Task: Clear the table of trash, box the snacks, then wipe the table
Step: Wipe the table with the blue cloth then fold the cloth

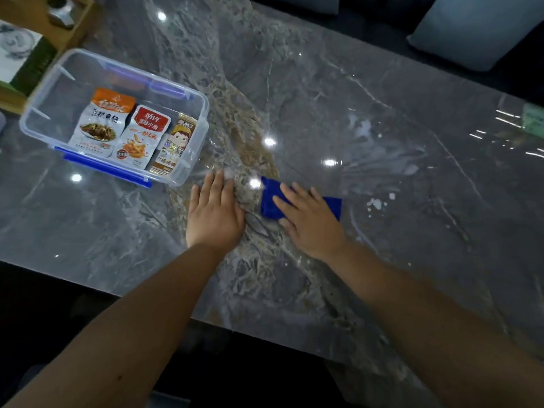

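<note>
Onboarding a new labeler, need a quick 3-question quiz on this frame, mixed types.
1. True or false: the right hand presses flat on the blue cloth.
2. How many snack packets lie in the clear box? A) one B) three C) five
3. Fill in: the left hand rests flat on the ____.

Key: 1 true; 2 B; 3 table.

1. A wooden tray (79, 28) sits at the far left corner.
2. A metal object (61, 13), blurred, rests inside that tray.
3. A white-and-green printed item (25, 58) lies just beside the tray.
4. A pale blue cushion (482, 28) lies beyond the far right edge.
</note>
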Available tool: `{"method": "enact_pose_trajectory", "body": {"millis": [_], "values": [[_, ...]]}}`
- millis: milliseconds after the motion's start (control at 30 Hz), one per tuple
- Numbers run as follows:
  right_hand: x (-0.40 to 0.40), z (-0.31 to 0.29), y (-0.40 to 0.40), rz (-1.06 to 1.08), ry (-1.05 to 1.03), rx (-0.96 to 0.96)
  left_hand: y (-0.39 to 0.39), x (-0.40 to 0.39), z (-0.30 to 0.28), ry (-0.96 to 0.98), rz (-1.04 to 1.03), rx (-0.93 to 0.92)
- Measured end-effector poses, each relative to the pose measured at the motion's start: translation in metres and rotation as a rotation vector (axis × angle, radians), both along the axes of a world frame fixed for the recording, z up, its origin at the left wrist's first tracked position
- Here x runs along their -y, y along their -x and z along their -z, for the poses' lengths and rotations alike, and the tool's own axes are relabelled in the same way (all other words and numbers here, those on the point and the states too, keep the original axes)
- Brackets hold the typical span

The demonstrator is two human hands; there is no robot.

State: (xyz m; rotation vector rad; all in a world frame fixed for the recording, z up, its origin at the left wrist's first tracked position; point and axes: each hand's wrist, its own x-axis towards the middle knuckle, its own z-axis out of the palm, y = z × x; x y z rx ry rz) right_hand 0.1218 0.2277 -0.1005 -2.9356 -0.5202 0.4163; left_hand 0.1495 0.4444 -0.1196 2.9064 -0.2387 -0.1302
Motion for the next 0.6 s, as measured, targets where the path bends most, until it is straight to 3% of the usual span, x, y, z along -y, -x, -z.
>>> {"method": "enact_pose_trajectory", "body": {"millis": [600], "values": [[-0.057, 0.002, 0.156, 0.036, -0.065, 0.008, -0.001, -0.005, 0.007, 0.072, 0.028, 0.015]]}}
